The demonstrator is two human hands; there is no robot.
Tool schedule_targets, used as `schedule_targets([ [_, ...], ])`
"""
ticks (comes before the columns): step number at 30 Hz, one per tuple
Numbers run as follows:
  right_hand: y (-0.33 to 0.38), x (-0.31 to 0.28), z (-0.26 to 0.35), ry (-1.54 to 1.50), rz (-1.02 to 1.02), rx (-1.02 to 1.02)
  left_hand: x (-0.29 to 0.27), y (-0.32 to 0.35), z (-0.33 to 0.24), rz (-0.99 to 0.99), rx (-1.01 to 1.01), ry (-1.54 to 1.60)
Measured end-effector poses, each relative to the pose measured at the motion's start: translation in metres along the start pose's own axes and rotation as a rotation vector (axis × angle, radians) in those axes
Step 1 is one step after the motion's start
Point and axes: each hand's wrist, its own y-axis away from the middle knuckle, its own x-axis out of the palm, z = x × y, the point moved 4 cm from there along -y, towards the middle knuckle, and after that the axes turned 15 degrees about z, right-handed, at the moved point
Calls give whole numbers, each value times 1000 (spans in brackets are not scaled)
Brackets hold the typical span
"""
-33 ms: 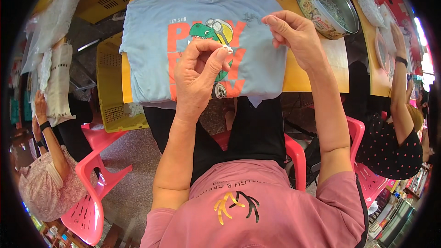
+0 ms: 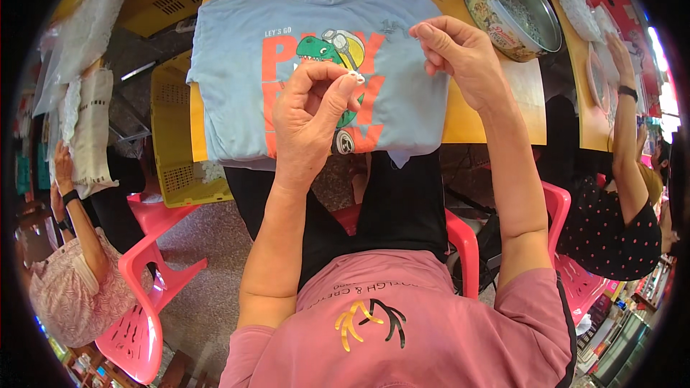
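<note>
Evidently a small white tag [image 2: 353, 74] is pinched in the left hand [image 2: 310, 118] above the shirt [image 2: 316, 65]; something fine, perhaps thread, is pinched in the right hand [image 2: 460, 57]. Careful alignment is called for next.

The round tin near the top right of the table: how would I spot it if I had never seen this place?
Start at the yellow table where the light blue T-shirt lies flat. Look past the right hand toward the table's far right corner: there stands a round metal tin, open, its wall covered in a printed pattern. It is the only shiny, round container there; the things beside it are soft white bundles.
</note>
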Motion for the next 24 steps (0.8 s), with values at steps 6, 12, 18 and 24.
schedule_targets([
  [6, -5, 3, -2, -277, 10, 23, 1, 0, 0, 0, 8, -12],
  [12, -11, 2, -5, -184, -31, -4, 2, -2, -1, 5, 13, -14],
  [18, -12, 18, -1, -358, -30, 9, 5, -4, -8, -37, 52, -92],
  [24, -7, 46, 4, -535, 103, 1, 22, -13, -27, -55, 128, -366],
])
